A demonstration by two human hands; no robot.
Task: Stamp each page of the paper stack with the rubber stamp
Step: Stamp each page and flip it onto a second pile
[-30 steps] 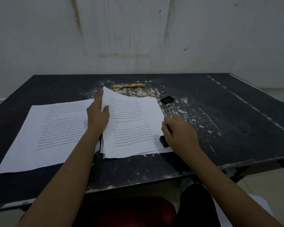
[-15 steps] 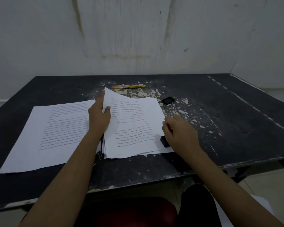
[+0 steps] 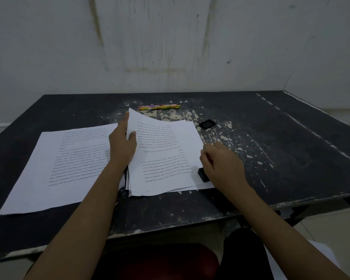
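A stack of printed pages [image 3: 166,158] lies in the middle of the black table [image 3: 281,158]. My left hand [image 3: 122,144] pinches the left edge of the top page and holds that edge lifted and curled. My right hand [image 3: 220,164] grips the black rubber stamp [image 3: 202,174], whose base rests on the stack's lower right corner. A second pile of printed sheets [image 3: 65,162] lies flat to the left, under my left forearm's side.
Two colourful pencils [image 3: 159,107] lie at the back, behind the stack. A small black square lid or ink pad [image 3: 207,124] sits to the right of the stack's far corner. The table's front edge is worn; a dark red seat [image 3: 160,261] shows below.
Little has moved. My left hand keeps the top page's edge raised, and my right hand stays on the stamp at the stack's lower right corner.
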